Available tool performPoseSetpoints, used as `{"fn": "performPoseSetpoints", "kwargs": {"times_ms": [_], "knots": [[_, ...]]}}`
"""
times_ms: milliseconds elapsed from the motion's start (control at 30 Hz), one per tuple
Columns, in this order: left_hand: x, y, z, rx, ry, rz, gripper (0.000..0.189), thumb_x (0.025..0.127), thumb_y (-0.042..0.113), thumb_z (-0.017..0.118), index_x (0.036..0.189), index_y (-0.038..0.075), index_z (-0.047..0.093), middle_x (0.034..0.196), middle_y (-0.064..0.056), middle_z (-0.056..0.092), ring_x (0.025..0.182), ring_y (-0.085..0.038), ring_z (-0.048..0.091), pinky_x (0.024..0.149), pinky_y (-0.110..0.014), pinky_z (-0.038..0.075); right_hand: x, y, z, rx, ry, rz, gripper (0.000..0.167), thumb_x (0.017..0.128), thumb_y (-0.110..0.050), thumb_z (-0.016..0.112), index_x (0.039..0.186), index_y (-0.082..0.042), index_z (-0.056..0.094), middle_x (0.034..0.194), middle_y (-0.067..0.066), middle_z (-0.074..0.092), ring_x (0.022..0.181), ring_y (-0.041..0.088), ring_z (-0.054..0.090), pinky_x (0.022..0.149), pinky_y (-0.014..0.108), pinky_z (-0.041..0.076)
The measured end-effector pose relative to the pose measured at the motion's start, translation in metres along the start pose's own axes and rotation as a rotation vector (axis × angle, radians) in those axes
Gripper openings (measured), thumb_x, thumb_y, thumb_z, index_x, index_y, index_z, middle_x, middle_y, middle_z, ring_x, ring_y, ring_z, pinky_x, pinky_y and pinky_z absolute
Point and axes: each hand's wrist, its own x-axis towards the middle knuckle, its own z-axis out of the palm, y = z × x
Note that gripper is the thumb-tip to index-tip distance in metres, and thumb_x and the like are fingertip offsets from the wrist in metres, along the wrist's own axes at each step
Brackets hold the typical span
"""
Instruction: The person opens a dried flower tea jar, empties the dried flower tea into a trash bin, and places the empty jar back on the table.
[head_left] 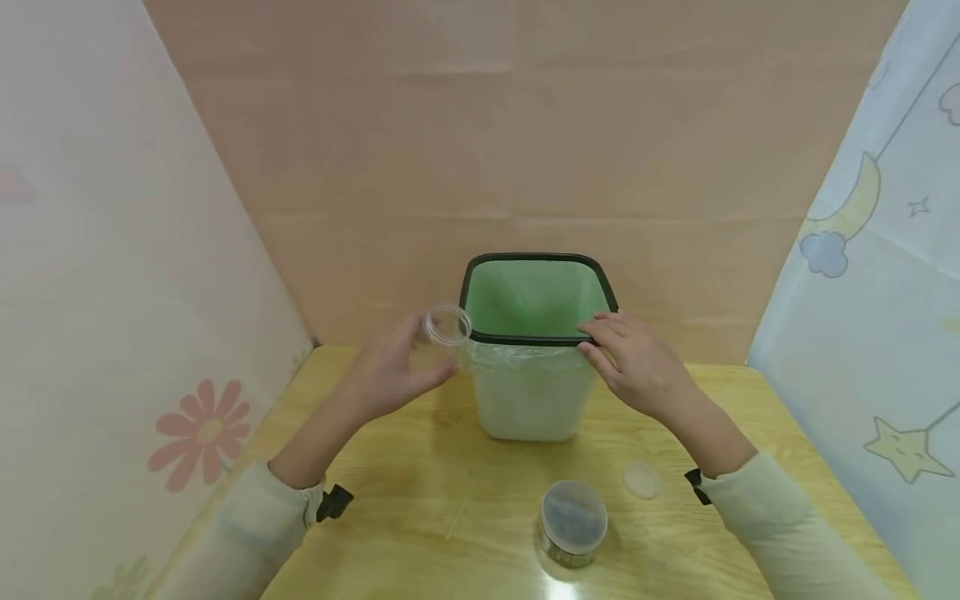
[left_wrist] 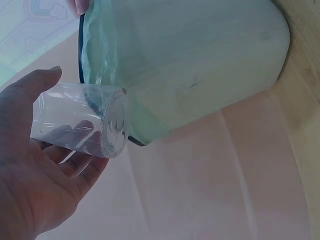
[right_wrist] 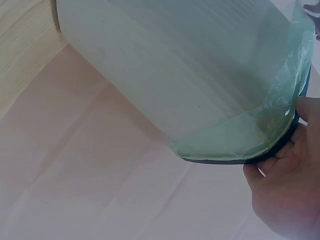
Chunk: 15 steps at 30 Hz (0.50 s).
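My left hand (head_left: 386, 367) holds a clear cup (head_left: 447, 325) beside the left edge of a trash bin (head_left: 525, 400). In the left wrist view the transparent cup (left_wrist: 75, 120) lies sideways between thumb and fingers, its base pointing away from the palm; I see nothing inside it. The bin is whitish, with a green liner bag (head_left: 525, 292) and a black rim (head_left: 532, 340). My right hand (head_left: 637, 362) grips the rim at its right front corner, fingers over the edge and thumb outside, as the right wrist view also shows.
On the wooden table (head_left: 390, 500), in front of the bin, stands a round lidded container (head_left: 573, 521) with bluish contents. A small pale disc (head_left: 641, 481) lies to its right, and a thin clear strip (head_left: 459, 510) to its left. A brown backdrop (head_left: 525, 150) rises behind the bin.
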Motion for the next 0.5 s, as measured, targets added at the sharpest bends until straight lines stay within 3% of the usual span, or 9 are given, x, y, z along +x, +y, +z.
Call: {"fn": "performPoseSetpoints", "kwargs": {"times_ms": [200, 500], "knots": [[-0.010, 0.002, 0.013, -0.034, 0.001, 0.012, 0.073, 0.087, 0.038, 0.081, 0.147, 0.018, 0.045, 0.120, 0.002, 0.064, 0.108, -0.024, 0.065, 0.092, -0.045, 0.054, 0.000, -0.002, -0.001, 0.011, 0.015, -0.018, 0.034, 0.103, -0.020, 0.059, 0.128, 0.002, 0.063, 0.128, 0.021, 0.066, 0.132, 0.039, 0.051, 0.117, 0.052, 0.031], [-0.027, 0.006, 0.029, -0.098, -0.011, -0.015, 0.055, 0.086, 0.036, 0.082, 0.130, 0.017, 0.053, 0.119, 0.003, 0.063, 0.106, -0.021, 0.064, 0.090, -0.041, 0.055, -0.001, -0.002, 0.000, -0.004, -0.004, 0.002, 0.035, 0.104, -0.022, 0.058, 0.130, 0.001, 0.063, 0.130, 0.020, 0.065, 0.133, 0.039, 0.051, 0.117, 0.053, 0.031]]}}
